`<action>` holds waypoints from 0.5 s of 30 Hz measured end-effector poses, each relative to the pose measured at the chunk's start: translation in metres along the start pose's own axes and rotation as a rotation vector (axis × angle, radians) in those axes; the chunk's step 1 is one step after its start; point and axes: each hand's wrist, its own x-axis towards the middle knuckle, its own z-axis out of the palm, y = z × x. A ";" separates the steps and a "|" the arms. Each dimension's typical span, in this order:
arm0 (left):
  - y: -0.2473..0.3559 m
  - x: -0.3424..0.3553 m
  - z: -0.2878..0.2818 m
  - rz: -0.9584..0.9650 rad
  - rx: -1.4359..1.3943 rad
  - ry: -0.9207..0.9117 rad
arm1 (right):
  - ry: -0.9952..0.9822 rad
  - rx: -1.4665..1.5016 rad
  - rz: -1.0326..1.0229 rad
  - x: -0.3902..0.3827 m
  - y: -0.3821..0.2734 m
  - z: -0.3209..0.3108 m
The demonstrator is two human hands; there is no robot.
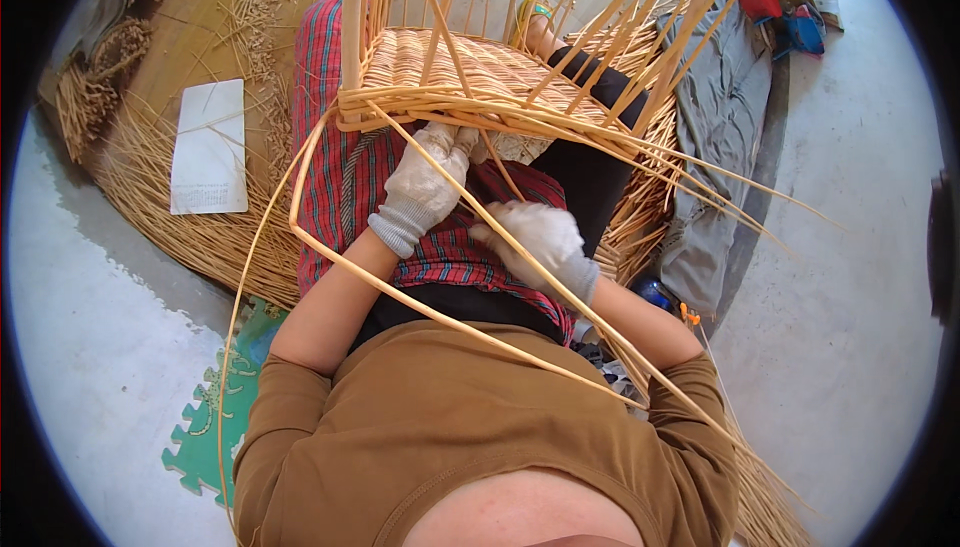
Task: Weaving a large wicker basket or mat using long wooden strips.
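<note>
A partly woven wicker basket [450,65] rests over my lap, tilted, with tall bare stakes [610,37] rising from its edge. My left hand [428,179], in a pale knit work glove, is closed at the basket's near lower edge; its fingertips are partly hidden under the weave. My right hand [540,244], gloved too and slightly blurred, is lower and to the right. Its fingers are curled around the end of a thin willow rod [502,165] that slants down from the basket. Long loose rods [440,317] run from the basket's left corner across my arms and torso.
A red plaid cloth [318,147] covers my lap. Bundled rods [190,232] and a white sheet [208,152] lie on the left. Beyond the basket is a foot [540,32]. Grey fabric [715,147] lies right; a green foam mat [225,402] is at lower left.
</note>
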 end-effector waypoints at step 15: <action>0.014 -0.024 0.007 0.100 -0.104 0.023 | 0.173 0.444 0.214 -0.010 0.002 0.038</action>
